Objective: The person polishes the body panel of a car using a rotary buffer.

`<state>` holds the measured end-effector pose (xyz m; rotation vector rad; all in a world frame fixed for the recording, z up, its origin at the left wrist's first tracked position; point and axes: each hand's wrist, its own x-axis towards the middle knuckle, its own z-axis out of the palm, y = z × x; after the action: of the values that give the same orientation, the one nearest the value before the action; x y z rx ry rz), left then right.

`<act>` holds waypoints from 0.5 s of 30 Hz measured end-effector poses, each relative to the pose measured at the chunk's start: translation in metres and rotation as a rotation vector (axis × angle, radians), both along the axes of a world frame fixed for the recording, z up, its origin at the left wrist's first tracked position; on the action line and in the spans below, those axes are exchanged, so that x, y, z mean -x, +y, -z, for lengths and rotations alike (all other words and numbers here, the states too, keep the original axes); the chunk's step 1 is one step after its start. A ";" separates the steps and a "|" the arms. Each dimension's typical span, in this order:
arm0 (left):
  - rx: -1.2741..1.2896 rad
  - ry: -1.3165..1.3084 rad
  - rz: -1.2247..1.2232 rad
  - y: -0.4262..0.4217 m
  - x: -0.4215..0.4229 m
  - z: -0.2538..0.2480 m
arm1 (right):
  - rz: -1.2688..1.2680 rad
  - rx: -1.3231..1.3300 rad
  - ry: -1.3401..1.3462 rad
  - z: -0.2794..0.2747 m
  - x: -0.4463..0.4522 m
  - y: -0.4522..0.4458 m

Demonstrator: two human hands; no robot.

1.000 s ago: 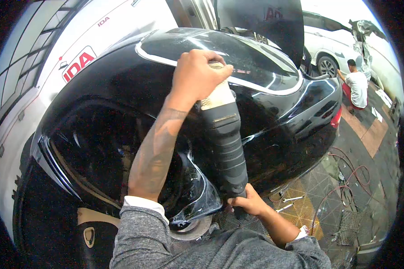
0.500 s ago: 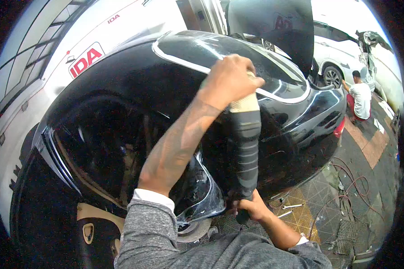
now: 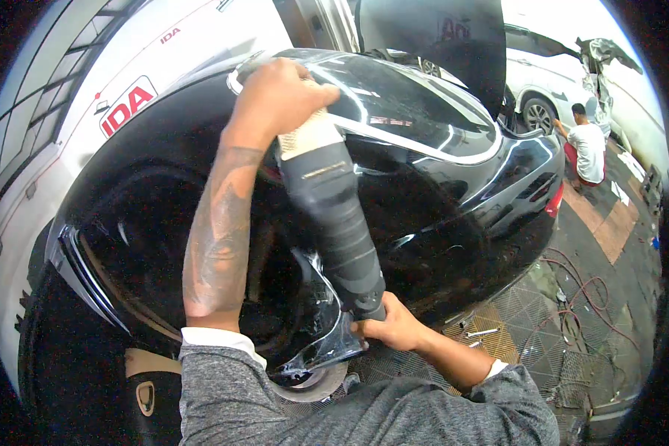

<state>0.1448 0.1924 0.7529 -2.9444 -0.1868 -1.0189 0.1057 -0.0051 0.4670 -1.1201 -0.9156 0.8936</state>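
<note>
A long black power tool (image 3: 333, 215) with a beige front end slants across the dark car body (image 3: 431, 215). My left hand (image 3: 279, 100) is closed over its beige head, high on the panel below the rear window. Near the bottom of the view, my right hand (image 3: 390, 323) wraps round the tool's lower end. The working face of the tool is hidden under its head and my left hand. Beside the tool's lower half, a strip of clear film or glossy panel edge (image 3: 323, 349) shows.
An open car door (image 3: 152, 394) stands at the lower left. Hoses (image 3: 587, 290) and wrenches (image 3: 483, 333) lie on the floor at the right. A person in a white shirt (image 3: 589, 149) crouches by a white car (image 3: 543, 70).
The tool and both hands first moved right, then back left across the panel. They are now left of where they started, with the tool slanting more. The view has also shifted.
</note>
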 end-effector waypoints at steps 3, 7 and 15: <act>-0.137 -0.023 0.045 -0.014 -0.019 0.024 | 0.041 -0.011 0.054 0.022 -0.004 -0.021; -0.102 0.106 0.074 -0.049 -0.044 0.047 | 0.084 0.011 0.164 0.056 -0.011 -0.049; -0.021 0.261 0.196 -0.122 -0.097 0.083 | 0.224 -0.001 0.361 0.094 -0.013 -0.082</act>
<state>0.2414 0.0708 0.6698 -3.0831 0.1189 -0.6331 0.1184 -0.0872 0.3729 -0.9961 -0.4837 0.8726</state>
